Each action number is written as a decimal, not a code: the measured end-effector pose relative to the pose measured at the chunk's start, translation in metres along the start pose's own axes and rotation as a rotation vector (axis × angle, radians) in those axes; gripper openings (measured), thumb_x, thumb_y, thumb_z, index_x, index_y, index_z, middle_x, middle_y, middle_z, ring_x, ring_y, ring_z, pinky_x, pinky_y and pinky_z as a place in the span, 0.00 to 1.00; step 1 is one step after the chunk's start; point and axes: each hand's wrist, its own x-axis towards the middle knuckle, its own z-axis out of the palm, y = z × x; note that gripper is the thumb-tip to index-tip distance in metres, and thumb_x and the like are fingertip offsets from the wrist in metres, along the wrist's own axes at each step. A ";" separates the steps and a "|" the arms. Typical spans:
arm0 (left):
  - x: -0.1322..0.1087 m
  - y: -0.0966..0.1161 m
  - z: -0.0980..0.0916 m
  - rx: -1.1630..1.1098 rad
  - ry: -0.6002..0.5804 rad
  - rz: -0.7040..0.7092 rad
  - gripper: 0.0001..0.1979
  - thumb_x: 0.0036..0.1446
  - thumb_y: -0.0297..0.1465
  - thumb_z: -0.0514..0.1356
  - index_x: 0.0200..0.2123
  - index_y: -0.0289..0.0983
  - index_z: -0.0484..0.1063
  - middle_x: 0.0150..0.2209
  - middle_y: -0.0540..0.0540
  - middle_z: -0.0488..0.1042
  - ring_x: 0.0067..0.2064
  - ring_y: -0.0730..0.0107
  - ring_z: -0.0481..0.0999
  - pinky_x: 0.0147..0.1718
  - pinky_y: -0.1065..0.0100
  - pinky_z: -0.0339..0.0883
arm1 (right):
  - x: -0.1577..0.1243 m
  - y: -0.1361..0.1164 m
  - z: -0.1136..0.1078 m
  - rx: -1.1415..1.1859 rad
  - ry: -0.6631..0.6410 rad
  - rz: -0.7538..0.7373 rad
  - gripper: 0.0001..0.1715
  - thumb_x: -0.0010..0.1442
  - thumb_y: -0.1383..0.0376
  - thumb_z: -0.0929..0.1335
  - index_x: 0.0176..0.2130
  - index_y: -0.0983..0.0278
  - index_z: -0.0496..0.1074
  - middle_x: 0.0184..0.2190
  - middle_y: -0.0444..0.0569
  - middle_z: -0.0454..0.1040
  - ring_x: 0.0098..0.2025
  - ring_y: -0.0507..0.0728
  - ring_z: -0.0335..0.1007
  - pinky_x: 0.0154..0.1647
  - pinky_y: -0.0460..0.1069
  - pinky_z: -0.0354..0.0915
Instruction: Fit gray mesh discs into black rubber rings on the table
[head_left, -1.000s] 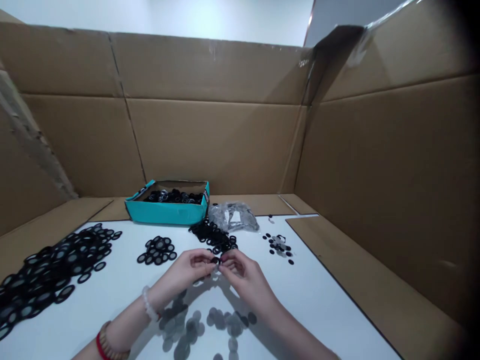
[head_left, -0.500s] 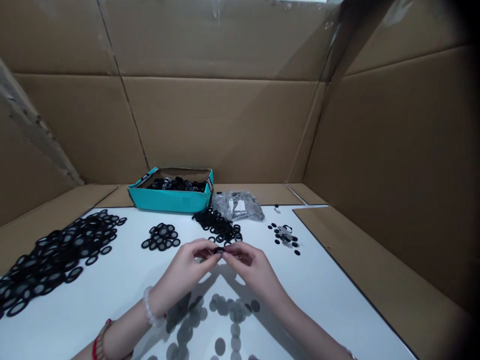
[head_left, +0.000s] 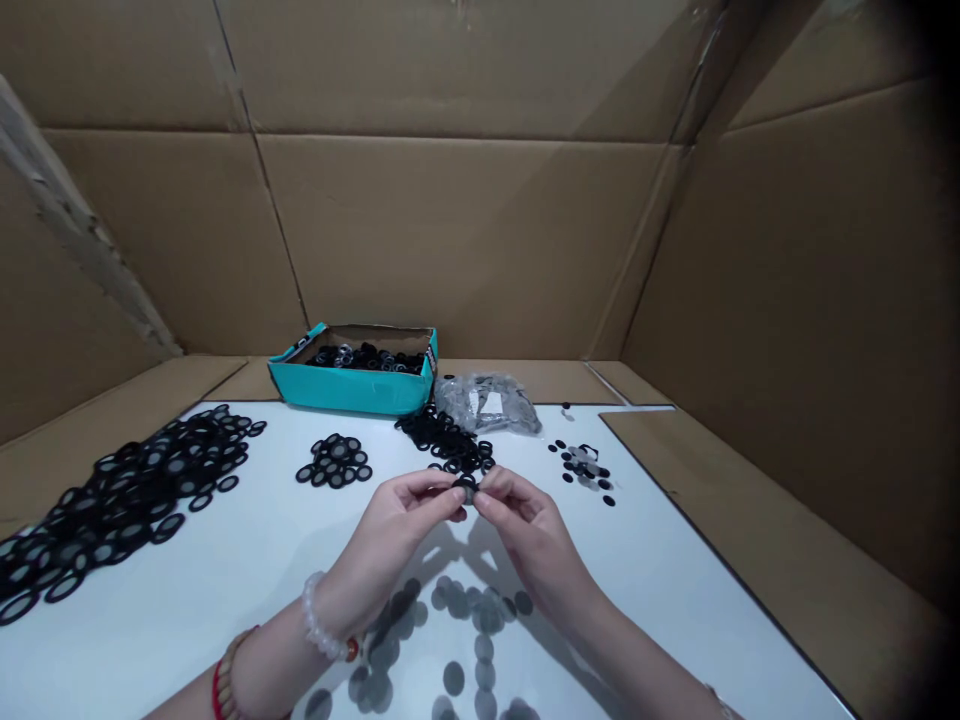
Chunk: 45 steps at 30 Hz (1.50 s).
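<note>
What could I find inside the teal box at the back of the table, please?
Inside the teal box is a heap of black rings, with a few shinier pieces towards the left. Its front wall and the heap itself hide whatever lies lower down.

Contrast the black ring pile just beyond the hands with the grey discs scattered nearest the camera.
The black ring pile is black; the grey discs are paler. Rings in the pile show open centres; the discs are solid. The pile is densely heaped; the discs spread loosely, some overlapping. Both are round pieces on the white table.
</note>
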 end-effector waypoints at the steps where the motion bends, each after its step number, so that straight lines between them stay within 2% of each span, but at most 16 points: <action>1: -0.001 -0.001 0.001 -0.021 0.003 0.005 0.08 0.51 0.33 0.61 0.31 0.34 0.72 0.29 0.49 0.71 0.34 0.70 0.69 0.35 0.71 0.62 | -0.001 0.000 0.000 0.008 -0.003 -0.008 0.12 0.54 0.63 0.69 0.23 0.64 0.63 0.25 0.42 0.59 0.30 0.52 0.55 0.33 0.46 0.56; 4: -0.002 -0.001 0.002 -0.034 0.027 0.023 0.08 0.52 0.33 0.60 0.33 0.34 0.71 0.30 0.48 0.72 0.35 0.70 0.70 0.36 0.70 0.62 | -0.001 -0.003 0.001 0.011 -0.026 -0.018 0.12 0.55 0.64 0.68 0.23 0.64 0.63 0.25 0.42 0.59 0.30 0.52 0.56 0.33 0.47 0.56; 7: -0.002 0.000 0.001 0.041 0.027 0.062 0.07 0.53 0.32 0.60 0.33 0.34 0.71 0.30 0.48 0.72 0.35 0.70 0.70 0.35 0.70 0.63 | -0.001 -0.007 0.000 -0.077 -0.103 -0.014 0.10 0.56 0.63 0.67 0.26 0.63 0.63 0.26 0.43 0.61 0.30 0.52 0.59 0.33 0.47 0.57; 9: -0.002 0.000 -0.002 0.112 -0.003 0.105 0.07 0.53 0.32 0.60 0.33 0.34 0.71 0.31 0.49 0.71 0.34 0.70 0.71 0.35 0.70 0.64 | 0.000 -0.010 -0.002 -0.181 -0.142 -0.023 0.09 0.56 0.62 0.67 0.28 0.63 0.63 0.26 0.43 0.62 0.30 0.53 0.60 0.32 0.47 0.57; 12: 0.000 -0.001 -0.007 0.184 -0.059 0.146 0.07 0.55 0.33 0.58 0.35 0.35 0.70 0.33 0.48 0.72 0.35 0.68 0.71 0.36 0.69 0.64 | 0.001 -0.012 -0.003 -0.304 -0.134 -0.045 0.10 0.58 0.62 0.66 0.28 0.63 0.62 0.26 0.42 0.62 0.30 0.52 0.59 0.31 0.47 0.57; 16: -0.001 -0.002 -0.013 0.240 -0.105 0.127 0.07 0.55 0.33 0.57 0.36 0.35 0.70 0.35 0.47 0.72 0.38 0.67 0.71 0.37 0.68 0.63 | 0.002 -0.013 -0.003 -0.328 -0.179 -0.001 0.11 0.59 0.61 0.64 0.28 0.63 0.62 0.26 0.43 0.63 0.30 0.52 0.59 0.31 0.47 0.56; 19: -0.003 -0.005 -0.011 0.234 -0.056 0.160 0.06 0.55 0.32 0.57 0.34 0.36 0.70 0.33 0.48 0.71 0.37 0.68 0.69 0.36 0.69 0.62 | 0.000 -0.015 -0.002 -0.353 -0.192 -0.016 0.11 0.59 0.63 0.64 0.26 0.63 0.61 0.25 0.42 0.60 0.29 0.52 0.57 0.30 0.46 0.55; 22: -0.006 -0.007 -0.004 0.186 0.015 0.180 0.05 0.54 0.31 0.57 0.31 0.35 0.69 0.31 0.49 0.69 0.33 0.69 0.69 0.35 0.69 0.62 | -0.004 -0.016 0.002 -0.417 -0.152 -0.152 0.13 0.59 0.67 0.63 0.24 0.63 0.58 0.25 0.42 0.60 0.29 0.52 0.56 0.31 0.47 0.54; 25: -0.007 -0.007 0.000 0.116 0.038 0.150 0.05 0.54 0.31 0.57 0.32 0.35 0.69 0.27 0.51 0.67 0.31 0.71 0.68 0.33 0.70 0.61 | -0.008 -0.017 0.005 -0.433 -0.123 -0.251 0.13 0.59 0.69 0.63 0.24 0.63 0.56 0.24 0.42 0.60 0.28 0.52 0.56 0.30 0.47 0.55; 27: -0.007 -0.006 0.000 0.070 0.030 0.112 0.06 0.54 0.32 0.57 0.34 0.36 0.69 0.24 0.52 0.66 0.29 0.72 0.67 0.32 0.71 0.60 | -0.009 -0.015 0.006 -0.424 -0.115 -0.244 0.13 0.60 0.68 0.62 0.24 0.62 0.56 0.24 0.42 0.59 0.28 0.52 0.56 0.30 0.47 0.55; 31: -0.005 -0.008 -0.004 0.043 0.003 0.054 0.08 0.56 0.35 0.57 0.37 0.37 0.68 0.19 0.55 0.64 0.26 0.74 0.65 0.31 0.72 0.59 | -0.007 -0.009 0.005 -0.403 -0.114 -0.123 0.08 0.60 0.65 0.63 0.29 0.62 0.61 0.26 0.42 0.60 0.30 0.52 0.57 0.31 0.47 0.56; 36: -0.003 -0.009 -0.009 0.057 -0.057 0.035 0.12 0.57 0.35 0.56 0.44 0.40 0.66 0.23 0.55 0.65 0.27 0.74 0.66 0.31 0.72 0.60 | -0.002 -0.008 0.002 -0.429 -0.150 -0.094 0.05 0.60 0.65 0.64 0.31 0.62 0.64 0.28 0.44 0.63 0.32 0.53 0.60 0.34 0.47 0.58; 41: -0.002 -0.007 -0.021 0.279 -0.106 0.161 0.05 0.55 0.32 0.57 0.35 0.38 0.68 0.35 0.48 0.70 0.37 0.69 0.70 0.38 0.69 0.62 | -0.002 -0.013 -0.001 -0.581 -0.208 -0.156 0.08 0.63 0.66 0.61 0.32 0.63 0.65 0.29 0.45 0.65 0.32 0.53 0.61 0.34 0.48 0.57; 45: -0.005 -0.008 -0.026 0.456 -0.119 0.231 0.04 0.57 0.30 0.54 0.33 0.37 0.68 0.35 0.48 0.69 0.38 0.67 0.69 0.39 0.68 0.62 | -0.004 -0.013 -0.001 -0.684 -0.284 -0.191 0.05 0.62 0.67 0.62 0.33 0.63 0.63 0.31 0.46 0.64 0.34 0.54 0.61 0.36 0.48 0.58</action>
